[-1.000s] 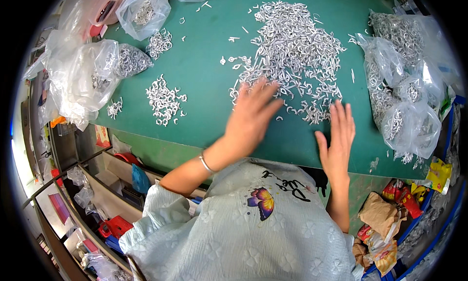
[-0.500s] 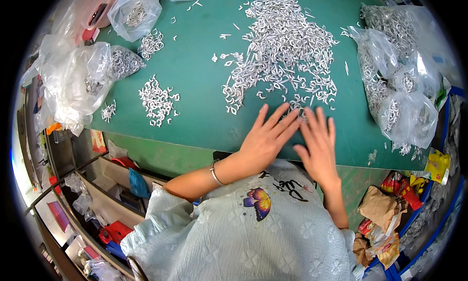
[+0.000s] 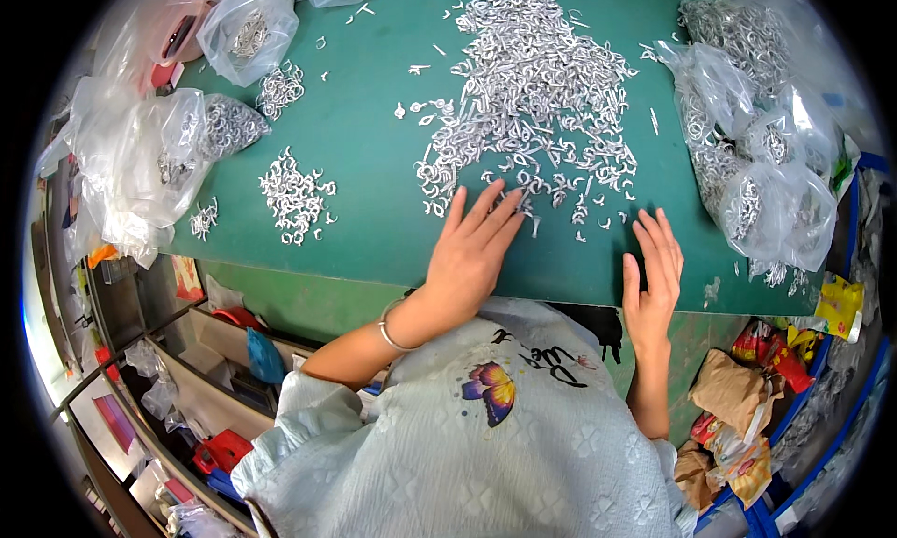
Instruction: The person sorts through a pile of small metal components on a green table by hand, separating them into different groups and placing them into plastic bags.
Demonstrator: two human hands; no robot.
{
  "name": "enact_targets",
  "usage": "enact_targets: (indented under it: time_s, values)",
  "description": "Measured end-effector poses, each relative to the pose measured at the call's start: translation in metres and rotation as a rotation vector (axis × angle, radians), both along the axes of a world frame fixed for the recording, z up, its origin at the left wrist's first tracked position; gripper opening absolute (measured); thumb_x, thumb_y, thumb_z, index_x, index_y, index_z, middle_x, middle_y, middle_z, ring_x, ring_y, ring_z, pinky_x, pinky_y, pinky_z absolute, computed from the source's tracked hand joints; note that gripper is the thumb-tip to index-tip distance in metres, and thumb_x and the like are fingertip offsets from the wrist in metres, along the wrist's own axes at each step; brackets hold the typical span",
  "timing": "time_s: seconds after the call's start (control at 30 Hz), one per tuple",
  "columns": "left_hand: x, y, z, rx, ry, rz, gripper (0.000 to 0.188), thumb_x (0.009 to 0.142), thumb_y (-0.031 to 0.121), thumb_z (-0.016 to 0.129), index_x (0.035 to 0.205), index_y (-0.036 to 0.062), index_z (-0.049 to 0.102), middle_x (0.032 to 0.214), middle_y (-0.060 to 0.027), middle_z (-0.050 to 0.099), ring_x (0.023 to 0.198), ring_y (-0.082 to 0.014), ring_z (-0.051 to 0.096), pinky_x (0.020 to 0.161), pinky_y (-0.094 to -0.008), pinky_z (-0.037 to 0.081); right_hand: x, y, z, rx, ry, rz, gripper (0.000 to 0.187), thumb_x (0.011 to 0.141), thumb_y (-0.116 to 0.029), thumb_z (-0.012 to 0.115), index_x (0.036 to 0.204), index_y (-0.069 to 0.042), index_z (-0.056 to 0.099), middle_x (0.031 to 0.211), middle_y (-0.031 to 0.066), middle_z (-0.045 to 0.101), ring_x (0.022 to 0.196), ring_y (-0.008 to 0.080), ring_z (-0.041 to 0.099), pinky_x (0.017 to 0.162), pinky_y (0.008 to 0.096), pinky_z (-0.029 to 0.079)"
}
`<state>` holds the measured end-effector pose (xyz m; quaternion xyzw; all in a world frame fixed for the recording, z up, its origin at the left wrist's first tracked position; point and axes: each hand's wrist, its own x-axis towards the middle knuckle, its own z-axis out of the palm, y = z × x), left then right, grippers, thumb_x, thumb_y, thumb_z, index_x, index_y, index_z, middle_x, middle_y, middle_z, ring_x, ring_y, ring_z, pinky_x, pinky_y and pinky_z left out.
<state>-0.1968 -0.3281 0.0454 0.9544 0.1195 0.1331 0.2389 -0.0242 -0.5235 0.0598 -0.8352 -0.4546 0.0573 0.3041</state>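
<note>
A large pile of small silvery metal pieces point(image 3: 542, 80), many curved and some straight, spreads over the green tabletop point(image 3: 374, 183). My left hand point(image 3: 472, 248), with a bangle at the wrist, lies at the pile's near edge, fingers stretched out and their tips beside the closest pieces. To the right, my right hand point(image 3: 654, 272) hovers or rests near the table's front edge, fingers extended and thumb apart, with nothing in it. Several loose pieces point(image 3: 581, 222) lie between the two hands. A smaller heap of curved pieces point(image 3: 296, 197) sits off to the left.
Clear plastic bags of metal pieces stand at the left point(image 3: 229, 127) and right point(image 3: 747, 202) of the table. Two little heaps point(image 3: 280, 90) point(image 3: 204, 219) lie near the left bags. Below right are a brown paper bag point(image 3: 733, 389) and a blue rack point(image 3: 794, 435).
My hands have parted: the left moved left, the right moved right. Loose pieces that were under and around the fingers now show spread along the pile's near edge.
</note>
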Motion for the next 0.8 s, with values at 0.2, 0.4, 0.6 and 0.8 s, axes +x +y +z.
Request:
enact_targets:
  time_s: [0.2, 0.4, 0.6, 0.8]
  values:
    - [0.02, -0.034, 0.002, -0.085, -0.042, -0.264, 0.046, 0.076, 0.001, 0.056, 0.122, -0.0025, 0.058, 0.139, -0.0151, 0.051, 0.133, -0.0317, 0.044, 0.111, -0.0553, 0.027, -0.019, 0.011, 0.005, -0.275, -0.064, 0.115, 0.053, 0.087, -0.018, 0.062, 0.136, -0.004, 0.049, 0.148, 0.0081, 0.042, 0.142, 0.0321, 0.03, 0.113, 0.0581, 0.016]
    - [0.007, -0.023, 0.005, -0.156, -0.077, -0.154, 0.044, 0.074, -0.002, 0.062, 0.119, -0.0021, 0.059, 0.135, -0.0141, 0.054, 0.13, -0.0317, 0.047, 0.111, -0.0561, 0.026, -0.02, 0.006, 0.009, -0.236, -0.079, 0.126, 0.058, 0.086, -0.023, 0.063, 0.139, -0.005, 0.046, 0.151, 0.0063, 0.038, 0.143, 0.0336, 0.026, 0.111, 0.0625, 0.014]
    - [0.01, -0.021, 0.001, -0.118, -0.059, -0.018, 0.036, 0.076, -0.004, 0.063, 0.112, -0.0003, 0.062, 0.132, -0.0137, 0.056, 0.129, -0.0311, 0.048, 0.111, -0.0555, 0.027, -0.031, 0.02, 0.009, -0.406, -0.115, 0.237, 0.069, 0.08, -0.027, 0.069, 0.141, -0.007, 0.044, 0.152, 0.0017, 0.035, 0.143, 0.0323, 0.025, 0.107, 0.0705, 0.014]
    - [0.024, -0.027, 0.009, -0.195, -0.17, -0.032, 0.032, 0.077, -0.002, 0.065, 0.108, 0.0025, 0.064, 0.117, -0.0116, 0.059, 0.113, -0.03, 0.055, 0.104, -0.0499, 0.035, -0.031, 0.02, 0.009, -0.315, -0.051, 0.172, 0.068, 0.082, -0.026, 0.067, 0.143, -0.008, 0.042, 0.153, 0.0025, 0.035, 0.144, 0.0331, 0.022, 0.109, 0.0689, 0.007]
